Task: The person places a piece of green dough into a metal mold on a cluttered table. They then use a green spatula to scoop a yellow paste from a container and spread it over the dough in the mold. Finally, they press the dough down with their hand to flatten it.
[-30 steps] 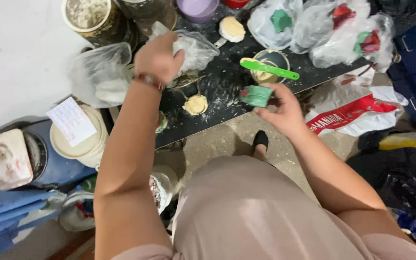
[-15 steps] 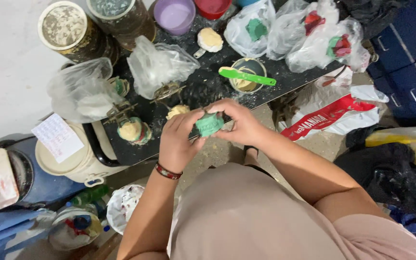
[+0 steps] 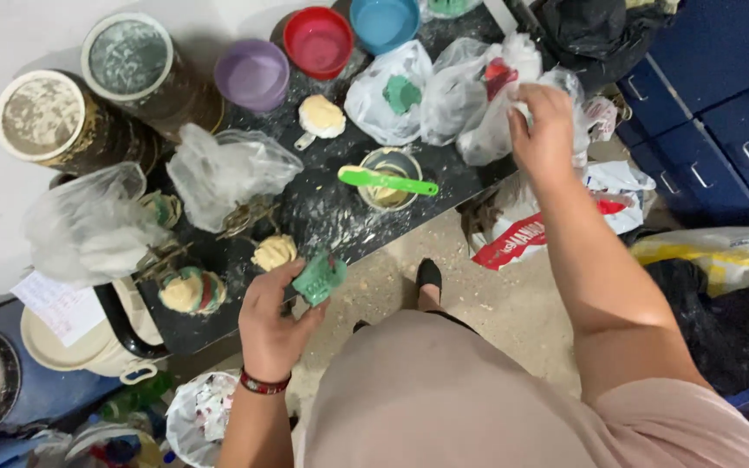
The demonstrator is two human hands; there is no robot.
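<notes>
The head camera is looking down on a dark, flour-dusted tabletop (image 3: 322, 221) crowded with bowls and bags. The left hand (image 3: 275, 316) is curling around a green lump of dough (image 3: 319, 277), holding it between thumb and fingers just over the near edge of the tabletop. A pale dough ball (image 3: 274, 252) is lying just beside that hand, and a striped dough ball (image 3: 191, 290) is sitting a little further left. The right hand (image 3: 543, 130) is reaching to the far side, its fingers pinching the clear plastic bag (image 3: 500, 95) that is holding red dough; how tightly it is gripping I cannot tell. A bag with green dough (image 3: 392, 95) is sitting next to it. Between the hands, a small cup (image 3: 389, 178) is carrying a green spatula (image 3: 387, 181) across its rim. Purple (image 3: 253, 74), red (image 3: 317, 41) and blue bowls (image 3: 384, 22) are lining the far edge.
</notes>
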